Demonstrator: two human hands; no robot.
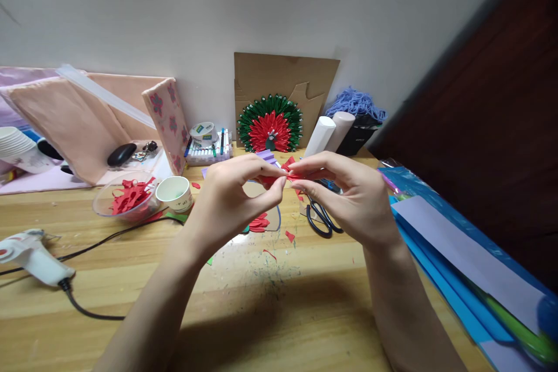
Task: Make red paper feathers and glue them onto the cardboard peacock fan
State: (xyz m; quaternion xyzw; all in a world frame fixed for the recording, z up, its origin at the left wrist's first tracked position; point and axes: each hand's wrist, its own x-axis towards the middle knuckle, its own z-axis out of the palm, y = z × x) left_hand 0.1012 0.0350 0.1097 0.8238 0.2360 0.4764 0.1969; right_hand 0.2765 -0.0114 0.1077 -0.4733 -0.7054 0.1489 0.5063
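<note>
Both hands meet over the middle of the wooden table, pinching a small red strip (288, 164) that looks like foam or paper. My left hand (242, 186) grips its left end between thumb and forefinger. From the other side, my right hand (349, 195) pinches the same strip. Below and behind the hands lies a cardboard disc (273, 219) with red petal shapes (259, 223) on it, partly hidden by my left hand. Black-handled scissors (320, 220) rest on the table just under my right hand.
A glue gun (37, 256) with its black cord lies at left. Nearby stand a clear bowl (100, 200) of red strips and a paper cup (174, 193). A red and green peacock (270, 125) leans on cardboard (283, 72). Coloured sheets (471, 261) lie right.
</note>
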